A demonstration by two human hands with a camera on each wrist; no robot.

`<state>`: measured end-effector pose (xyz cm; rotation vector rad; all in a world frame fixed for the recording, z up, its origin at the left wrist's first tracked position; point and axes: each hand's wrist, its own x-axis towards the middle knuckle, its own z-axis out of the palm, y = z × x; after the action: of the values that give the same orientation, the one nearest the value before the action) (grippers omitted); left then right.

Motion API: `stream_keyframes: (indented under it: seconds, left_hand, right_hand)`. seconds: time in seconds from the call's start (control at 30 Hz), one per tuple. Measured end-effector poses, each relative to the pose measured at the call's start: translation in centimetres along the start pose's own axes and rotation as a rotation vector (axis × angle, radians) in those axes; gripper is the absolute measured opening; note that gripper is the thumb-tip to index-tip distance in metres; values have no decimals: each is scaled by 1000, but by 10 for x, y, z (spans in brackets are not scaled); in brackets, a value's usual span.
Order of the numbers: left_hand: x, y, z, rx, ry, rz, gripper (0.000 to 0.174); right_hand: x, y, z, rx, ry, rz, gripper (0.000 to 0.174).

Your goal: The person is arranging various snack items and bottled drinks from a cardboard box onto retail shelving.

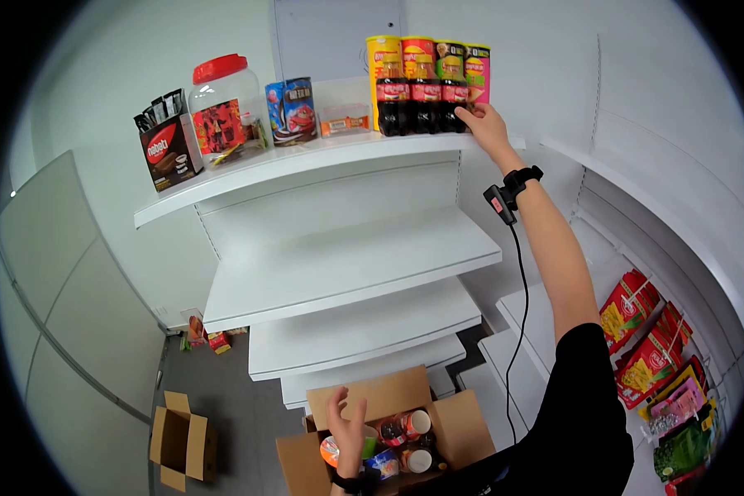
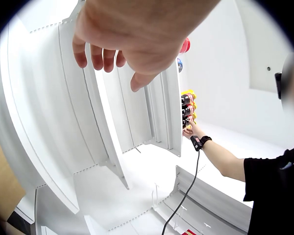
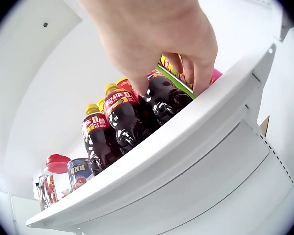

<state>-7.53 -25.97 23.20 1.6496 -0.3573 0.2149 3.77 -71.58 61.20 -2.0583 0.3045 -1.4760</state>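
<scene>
On the top shelf (image 1: 331, 151), at its right end, three dark cola bottles (image 1: 424, 103) with red labels and yellow caps stand side by side. My right hand (image 1: 482, 126) grips the rightmost cola bottle (image 3: 162, 100), thumb at its front and fingers round its right side; its cap is hidden behind the hand in the right wrist view. Tall chip canisters (image 1: 383, 50) in yellow, red, black and pink stand right behind the bottles. Low down, my left hand (image 1: 349, 430) hovers over an open cardboard box (image 1: 368, 397), holding nothing, fingers loosely bent.
Left along the shelf stand a nabati box (image 1: 169, 151), a red-lidded jar (image 1: 220, 107), a blue tin (image 1: 291, 112) and a clear tray (image 1: 345, 121). Cups and bottles fill the cardboard box. Snack bags (image 1: 649, 364) hang at right. A black cable (image 1: 521, 331) trails from my right wrist.
</scene>
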Motion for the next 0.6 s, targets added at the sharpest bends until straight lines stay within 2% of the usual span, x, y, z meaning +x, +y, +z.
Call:
stream_keyframes:
  seconds: [0.1,0.2,0.6]
  left_hand:
    - [-1,3,1,-12,-40,-12,40]
    - [0,1,3,-4,-69,-1,40]
    - [-6,-8,15,-76,-187,28,40]
  right_hand:
    - [-11,17,-6,107,51,15,63]
    - [-24,21,-17,177,15,106,63]
    - [-93,-15,-68,225,-62,113,62]
